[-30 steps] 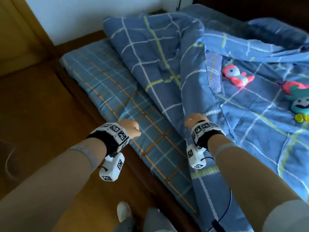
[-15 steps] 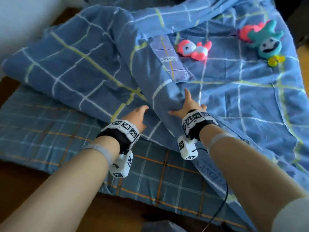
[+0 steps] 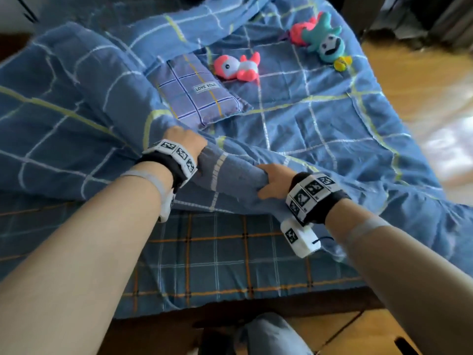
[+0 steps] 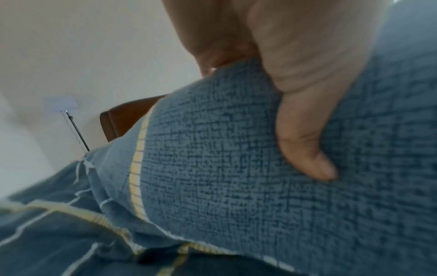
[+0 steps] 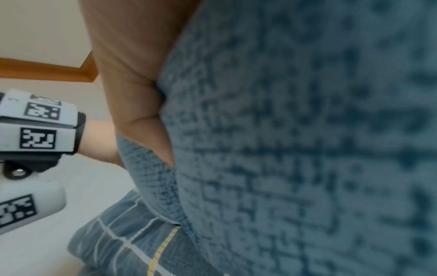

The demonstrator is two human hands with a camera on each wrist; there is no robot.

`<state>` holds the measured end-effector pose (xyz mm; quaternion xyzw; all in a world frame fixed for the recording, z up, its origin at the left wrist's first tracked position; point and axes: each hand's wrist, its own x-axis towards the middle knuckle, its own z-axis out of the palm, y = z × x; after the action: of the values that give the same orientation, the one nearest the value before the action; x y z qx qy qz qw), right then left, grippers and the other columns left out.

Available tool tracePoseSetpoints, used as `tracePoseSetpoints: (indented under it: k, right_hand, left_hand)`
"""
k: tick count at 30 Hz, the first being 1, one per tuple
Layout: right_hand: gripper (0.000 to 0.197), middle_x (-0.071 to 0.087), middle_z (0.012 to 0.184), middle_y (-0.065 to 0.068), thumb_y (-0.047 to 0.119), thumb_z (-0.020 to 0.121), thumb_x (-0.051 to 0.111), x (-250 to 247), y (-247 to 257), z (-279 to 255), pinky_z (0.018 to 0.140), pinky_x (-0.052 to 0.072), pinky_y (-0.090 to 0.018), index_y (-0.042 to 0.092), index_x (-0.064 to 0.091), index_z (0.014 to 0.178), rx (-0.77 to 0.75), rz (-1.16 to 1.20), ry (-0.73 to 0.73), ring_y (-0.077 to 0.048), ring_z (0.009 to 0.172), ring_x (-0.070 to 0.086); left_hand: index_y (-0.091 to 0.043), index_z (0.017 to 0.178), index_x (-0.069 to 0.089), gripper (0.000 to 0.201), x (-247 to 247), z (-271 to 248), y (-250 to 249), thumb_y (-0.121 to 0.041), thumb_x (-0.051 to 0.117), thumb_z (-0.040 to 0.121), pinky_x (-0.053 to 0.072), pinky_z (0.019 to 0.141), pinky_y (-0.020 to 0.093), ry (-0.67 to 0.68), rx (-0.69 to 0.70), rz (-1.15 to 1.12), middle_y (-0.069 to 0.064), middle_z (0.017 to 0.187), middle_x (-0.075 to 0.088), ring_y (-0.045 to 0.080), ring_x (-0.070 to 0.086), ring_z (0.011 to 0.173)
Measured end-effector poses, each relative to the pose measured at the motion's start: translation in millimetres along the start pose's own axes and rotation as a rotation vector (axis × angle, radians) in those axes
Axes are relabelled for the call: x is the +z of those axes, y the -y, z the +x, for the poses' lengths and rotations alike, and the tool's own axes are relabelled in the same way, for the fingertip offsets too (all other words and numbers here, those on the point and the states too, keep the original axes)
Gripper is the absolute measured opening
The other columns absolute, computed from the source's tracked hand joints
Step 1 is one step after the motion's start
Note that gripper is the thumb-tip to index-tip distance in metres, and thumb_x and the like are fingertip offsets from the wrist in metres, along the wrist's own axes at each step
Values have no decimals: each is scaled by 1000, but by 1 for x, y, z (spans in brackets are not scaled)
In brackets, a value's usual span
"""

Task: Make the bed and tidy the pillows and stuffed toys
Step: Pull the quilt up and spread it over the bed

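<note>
A blue checked quilt (image 3: 320, 129) lies rumpled over the bed, its near edge bunched into a thick fold. My left hand (image 3: 185, 142) grips that fold from above, and my right hand (image 3: 271, 183) grips it a little to the right, thumb on top. In the left wrist view my thumb (image 4: 305, 145) presses into the quilt cloth (image 4: 224, 168). The right wrist view is filled by the quilt (image 5: 295, 149). A small purple checked pillow (image 3: 199, 94) lies on the quilt beyond my left hand. A pink stuffed toy (image 3: 236, 67) and a teal stuffed toy (image 3: 322, 39) lie farther back.
A darker checked sheet (image 3: 217, 257) with orange lines covers the mattress in front of my hands. Wooden floor (image 3: 414, 80) runs along the right of the bed. A white wall (image 4: 59, 56) stands to the left.
My hands went from resting flat on the quilt to gripping its bunched near edge. The view swung right, so the pillow and the toys now lie nearer the middle.
</note>
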<state>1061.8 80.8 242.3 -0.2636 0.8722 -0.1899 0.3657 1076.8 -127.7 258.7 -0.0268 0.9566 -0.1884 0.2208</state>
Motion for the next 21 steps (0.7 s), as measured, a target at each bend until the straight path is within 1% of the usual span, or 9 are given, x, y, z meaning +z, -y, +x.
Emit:
tracePoseSetpoints:
  k: [2,5,7,10,13,16,18,20,21]
  right_hand:
    - [65,64,111,-11,31,67,68,12,4,-21,82,47,-33,21,49,128,30,-49,-82,-29,103,59]
    - [58,61,104,-6,21,74,69,39,22,-51,84,50,-34,24,47,127,55,-63,-186,-28,101,58]
    - [54,57,98,-3,20,72,70,60,39,-71,83,50,-34,23,51,123,79,-41,-216,-27,100,58]
    - [52,59,100,-6,20,69,73,97,65,-101,78,51,-34,20,54,118,101,-27,-208,-27,97,58]
    - [53,60,107,-11,19,69,76,148,79,-128,72,43,-29,13,55,118,141,23,-73,-23,92,54]
    - [58,59,122,-11,20,72,75,206,76,-148,82,47,-32,14,53,125,203,61,137,-28,108,57]
    - [60,58,123,-9,19,71,75,240,68,-160,82,45,-31,16,52,127,253,66,214,-29,114,55]
    - [65,56,124,-8,20,70,75,267,57,-171,83,45,-30,18,50,129,296,26,264,-27,115,54]
    - [67,57,125,-7,23,69,75,280,49,-175,87,48,-33,20,49,130,307,-19,289,-28,114,54]
  left_hand:
    - [-24,108,64,35,11,-30,-6,-42,63,78,46,89,32,-22,-74,-140,4,115,66,25,60,111]
    - [-24,109,65,43,37,-84,-1,-45,70,72,47,89,33,-25,-156,-376,6,116,67,27,60,112]
    - [-25,111,63,38,55,-124,3,-38,69,75,47,87,34,-17,-143,-544,9,117,65,30,60,111]
    - [-23,107,65,38,87,-180,5,-35,73,72,47,78,31,20,-128,-703,12,109,68,30,63,100]
    - [-20,110,65,42,128,-229,-2,-32,75,70,49,81,33,170,-153,-723,10,108,68,28,64,98]
    - [-11,115,62,48,175,-265,-19,-27,75,72,46,87,33,313,-193,-747,13,116,65,29,60,110]
    - [-10,116,63,46,207,-286,-41,-27,74,75,41,77,26,442,-169,-721,11,118,65,25,60,111]
    - [-6,109,67,37,236,-306,-69,-21,74,76,41,68,21,553,-145,-752,12,115,67,21,63,98]
    - [0,111,65,37,250,-314,-83,-15,73,77,43,67,20,598,-164,-797,14,118,65,19,59,92]
